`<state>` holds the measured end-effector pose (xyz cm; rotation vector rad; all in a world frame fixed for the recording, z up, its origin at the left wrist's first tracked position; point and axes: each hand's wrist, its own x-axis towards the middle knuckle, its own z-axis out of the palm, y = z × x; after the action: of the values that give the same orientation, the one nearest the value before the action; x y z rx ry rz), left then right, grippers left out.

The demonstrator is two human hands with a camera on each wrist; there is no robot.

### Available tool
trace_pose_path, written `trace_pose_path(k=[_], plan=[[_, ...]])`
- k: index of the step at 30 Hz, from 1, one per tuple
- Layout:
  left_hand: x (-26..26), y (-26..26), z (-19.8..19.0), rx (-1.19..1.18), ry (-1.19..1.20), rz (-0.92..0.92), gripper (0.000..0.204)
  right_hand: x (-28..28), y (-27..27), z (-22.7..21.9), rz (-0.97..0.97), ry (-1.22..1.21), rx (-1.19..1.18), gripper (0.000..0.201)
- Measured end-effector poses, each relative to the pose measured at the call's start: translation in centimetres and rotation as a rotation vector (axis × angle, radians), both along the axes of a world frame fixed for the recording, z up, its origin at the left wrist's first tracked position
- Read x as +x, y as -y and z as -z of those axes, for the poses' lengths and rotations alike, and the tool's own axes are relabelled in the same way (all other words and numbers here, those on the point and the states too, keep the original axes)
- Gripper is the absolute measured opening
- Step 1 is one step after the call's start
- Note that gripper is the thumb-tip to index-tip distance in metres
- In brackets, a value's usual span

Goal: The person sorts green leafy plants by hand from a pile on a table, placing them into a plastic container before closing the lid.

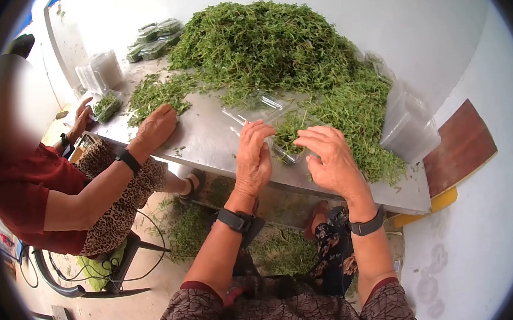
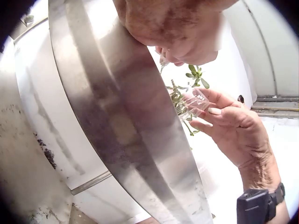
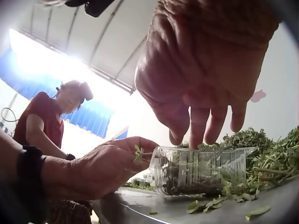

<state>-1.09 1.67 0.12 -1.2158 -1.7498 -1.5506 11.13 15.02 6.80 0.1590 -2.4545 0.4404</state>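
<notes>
A clear plastic box (image 3: 201,170) with leafy greens (image 1: 290,128) in it stands near the steel table's front edge, between my hands. My left hand (image 1: 253,160) is at the box's left end. In the right wrist view, its fingers (image 3: 140,143) hold the box's corner, and a small sprig (image 3: 138,155) sticks out there. My right hand (image 1: 333,162) is over the right side of the box, its fingers (image 3: 198,126) slanting down behind the near rim. In the left wrist view, my right hand (image 2: 238,133) shows close by the box's corner (image 2: 200,100).
A large heap of greens (image 1: 266,43) covers the back of the table (image 1: 201,128). Nested clear boxes (image 1: 412,125) stand at the right, others (image 1: 98,71) at the left near filled boxes (image 1: 154,39). Another person (image 1: 39,193) sits at left, one hand (image 1: 158,128) by loose greens.
</notes>
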Motion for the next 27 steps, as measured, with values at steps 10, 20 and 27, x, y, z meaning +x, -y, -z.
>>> trace_pose_path(k=[10, 20, 27], plan=[[0.0, 0.2, -0.1, 0.027, 0.030, 0.046, 0.032, -2.2, 1.2, 2.0, -0.045, 0.124, 0.025, 0.020], [-0.3, 0.2, 0.3, 0.004, 0.032, 0.029, 0.021, -1.0, 1.3, 1.3, -0.045, 0.060, -0.079, 0.024], [0.7, 1.8, -0.6, -0.200, -0.133, 0.055, 0.032, 1.3, -0.5, 1.8, 0.086, 0.009, 0.047, 0.027]])
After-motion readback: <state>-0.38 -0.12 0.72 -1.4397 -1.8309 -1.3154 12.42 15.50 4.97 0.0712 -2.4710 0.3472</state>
